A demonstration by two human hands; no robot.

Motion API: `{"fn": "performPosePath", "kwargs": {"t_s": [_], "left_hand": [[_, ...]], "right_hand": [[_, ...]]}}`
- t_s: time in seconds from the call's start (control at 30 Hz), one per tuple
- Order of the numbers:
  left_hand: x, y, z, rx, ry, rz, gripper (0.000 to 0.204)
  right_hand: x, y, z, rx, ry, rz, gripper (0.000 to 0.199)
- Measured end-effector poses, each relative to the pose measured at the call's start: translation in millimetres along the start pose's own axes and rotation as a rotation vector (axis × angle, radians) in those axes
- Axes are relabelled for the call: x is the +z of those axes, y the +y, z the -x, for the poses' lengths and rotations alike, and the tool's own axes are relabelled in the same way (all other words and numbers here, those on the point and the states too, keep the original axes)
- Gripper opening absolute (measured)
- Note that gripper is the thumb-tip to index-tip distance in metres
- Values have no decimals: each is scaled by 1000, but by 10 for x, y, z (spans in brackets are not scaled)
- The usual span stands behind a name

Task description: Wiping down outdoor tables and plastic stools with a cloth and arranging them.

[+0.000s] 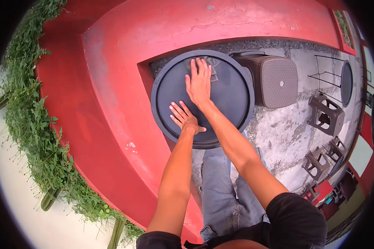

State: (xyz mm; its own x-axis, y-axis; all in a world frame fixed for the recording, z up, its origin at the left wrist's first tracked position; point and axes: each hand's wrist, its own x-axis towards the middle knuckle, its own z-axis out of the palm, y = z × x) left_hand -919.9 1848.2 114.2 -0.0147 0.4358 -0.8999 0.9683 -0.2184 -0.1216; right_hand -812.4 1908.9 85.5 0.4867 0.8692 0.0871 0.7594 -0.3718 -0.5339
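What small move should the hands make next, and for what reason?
Perhaps slide the left hand outward to the raised rim of the round table: it and the right hand seem to lie flat on the top, holding nothing, and that edge is close by.

We look through the left of two fisheye cameras worn side by side on the person's head, facing steeply down. From above, both forearms (pixel 175 180) rise into view from the lower edge, and we see the left hand (pixel 188 121) and right hand (pixel 200 85) near us, spread around mid-view on a round dark top (pixel 233 93). The jeans (pixel 218 186) show beneath. Our field reaches the green plants (pixel 56 170) far left and small stools (pixel 335 120) well off right, straight edges bowing toward the black rim.
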Motion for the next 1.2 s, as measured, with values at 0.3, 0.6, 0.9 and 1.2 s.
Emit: {"fn": "performPosePath", "kwargs": {"t_s": [0.3, 0.6, 0.9, 1.2], "left_hand": [[54, 47, -10, -12, 4, -15, 180], [123, -95, -59, 13, 59, 47, 182], [104, -11, -16, 43, 70, 59, 180], [90, -228, -105, 250, 56, 182, 163]], "right_hand": [[-45, 275, -136, -663, -487, -66, 66], [-689, 979, 83, -240, -300, 114, 75], [-590, 685, 1584, 597, -54, 105, 83], [-515, -341, 2611, 651, -90, 65, 85]]}}
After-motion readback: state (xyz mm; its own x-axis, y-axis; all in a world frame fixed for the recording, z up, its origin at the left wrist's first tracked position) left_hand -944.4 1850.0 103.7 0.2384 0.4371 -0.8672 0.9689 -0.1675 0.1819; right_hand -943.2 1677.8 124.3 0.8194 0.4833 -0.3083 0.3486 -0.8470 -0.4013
